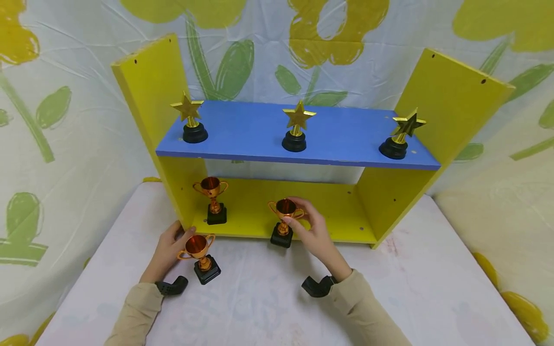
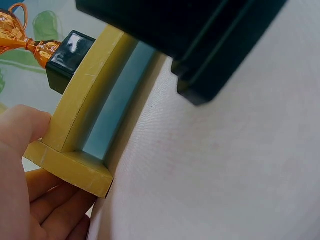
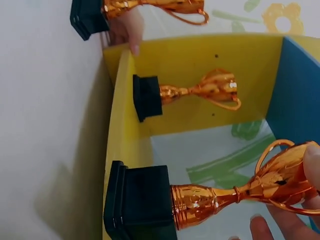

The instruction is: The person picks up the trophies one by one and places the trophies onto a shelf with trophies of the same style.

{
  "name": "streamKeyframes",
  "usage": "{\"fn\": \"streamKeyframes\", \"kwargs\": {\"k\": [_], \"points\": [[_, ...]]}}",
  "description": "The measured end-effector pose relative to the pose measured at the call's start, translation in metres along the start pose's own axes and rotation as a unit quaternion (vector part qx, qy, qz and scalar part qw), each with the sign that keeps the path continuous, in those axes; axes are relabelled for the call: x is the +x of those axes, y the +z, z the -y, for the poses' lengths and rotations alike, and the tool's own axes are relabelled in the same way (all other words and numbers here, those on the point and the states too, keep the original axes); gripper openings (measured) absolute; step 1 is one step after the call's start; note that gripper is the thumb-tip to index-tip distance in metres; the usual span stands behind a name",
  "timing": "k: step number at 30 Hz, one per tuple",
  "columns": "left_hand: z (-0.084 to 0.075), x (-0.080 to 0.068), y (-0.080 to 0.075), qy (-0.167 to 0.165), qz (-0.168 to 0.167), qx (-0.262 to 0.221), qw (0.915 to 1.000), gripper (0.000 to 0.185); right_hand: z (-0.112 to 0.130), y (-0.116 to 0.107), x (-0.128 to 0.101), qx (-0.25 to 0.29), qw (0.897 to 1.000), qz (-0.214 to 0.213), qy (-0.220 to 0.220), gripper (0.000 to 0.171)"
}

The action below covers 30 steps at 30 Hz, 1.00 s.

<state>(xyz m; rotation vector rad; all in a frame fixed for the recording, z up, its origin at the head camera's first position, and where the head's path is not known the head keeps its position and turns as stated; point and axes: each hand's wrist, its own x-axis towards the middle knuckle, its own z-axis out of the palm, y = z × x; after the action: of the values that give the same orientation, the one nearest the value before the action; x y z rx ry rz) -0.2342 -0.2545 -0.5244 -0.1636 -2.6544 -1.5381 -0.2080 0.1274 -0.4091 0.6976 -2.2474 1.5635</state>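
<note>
My right hand [image 1: 312, 229] pinches a copper-coloured trophy cup [image 1: 283, 226] by its bowl, as the right wrist view also shows. Its black square base [image 3: 142, 200] is at the lower board's front edge. At the shelf's lower left corner [image 2: 72, 167], my left hand [image 1: 169, 247] grips the wood, thumb on one side and fingers on the other. A second copper trophy cup [image 1: 210, 199] stands on the lower board, at the left. In front of the shelf, near my left hand, a third copper cup [image 1: 203, 259] stands on the table.
The yellow shelf [image 1: 303, 192] has a blue upper board [image 1: 246, 125] between two tall side panels. Three gold star trophies stand there: left [image 1: 195, 132], middle [image 1: 294, 141] and right [image 1: 394, 148]. White cloth covers the table [image 1: 259, 298], with a flowered cloth [image 1: 259, 57] behind.
</note>
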Motion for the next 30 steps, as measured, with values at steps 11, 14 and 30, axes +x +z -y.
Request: {"fn": "streamKeyframes", "kwargs": {"k": [11,14,30], "points": [[0.004,0.000,0.003,0.000,0.001,-0.002,1.0000,0.057,0.004,-0.004,0.013,0.016,1.000,0.009,-0.008,0.044],[0.003,0.000,0.003,0.000,0.002,-0.001,1.0000,0.058,0.000,-0.005,0.015,0.022,1.000,0.007,-0.004,0.043],[0.003,0.001,0.001,0.004,0.004,0.002,1.0000,0.059,-0.018,-0.003,0.024,0.076,0.997,0.019,-0.024,0.044]]}}
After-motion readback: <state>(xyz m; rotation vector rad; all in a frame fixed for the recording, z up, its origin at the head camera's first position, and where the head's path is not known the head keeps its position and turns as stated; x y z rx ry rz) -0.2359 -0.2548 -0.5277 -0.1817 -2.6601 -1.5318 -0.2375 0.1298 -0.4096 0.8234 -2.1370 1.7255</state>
